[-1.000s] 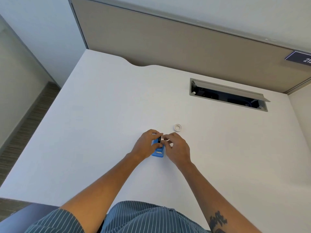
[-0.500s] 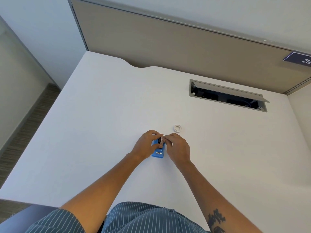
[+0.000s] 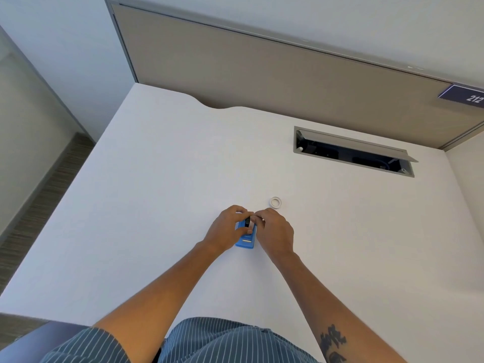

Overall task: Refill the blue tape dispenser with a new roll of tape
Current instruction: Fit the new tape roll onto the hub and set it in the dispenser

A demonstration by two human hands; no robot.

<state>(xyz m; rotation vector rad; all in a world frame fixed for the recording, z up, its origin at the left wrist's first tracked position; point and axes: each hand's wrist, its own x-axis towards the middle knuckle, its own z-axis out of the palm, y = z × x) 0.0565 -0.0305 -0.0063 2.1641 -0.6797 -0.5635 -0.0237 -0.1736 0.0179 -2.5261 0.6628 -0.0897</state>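
Head view: both hands, left hand (image 3: pixel 227 229) and right hand (image 3: pixel 275 231), pinching boxy blue dispenser (image 3: pixel 245 241) (glossy plastic)

Desk (image 3: pixel 157 205) is mostly bare white surface: wide open room to the left of the hands, to the right, and on the near side along both forearms. Centre is blocked: left hand (image 3: pixel 225 231) and right hand (image 3: pixel 275 231) close in from either side on the blue tape dispenser (image 3: pixel 245 242), fingertips meeting over its top, so nothing passes between them. Small white ring (image 3: pixel 275 202) lies just beyond the right hand, apart from it. Further back right, open cable hatch (image 3: pixel 353 153) breaks the surface, flap raised. Beige partition (image 3: pixel 262 82) walls off the far edge.
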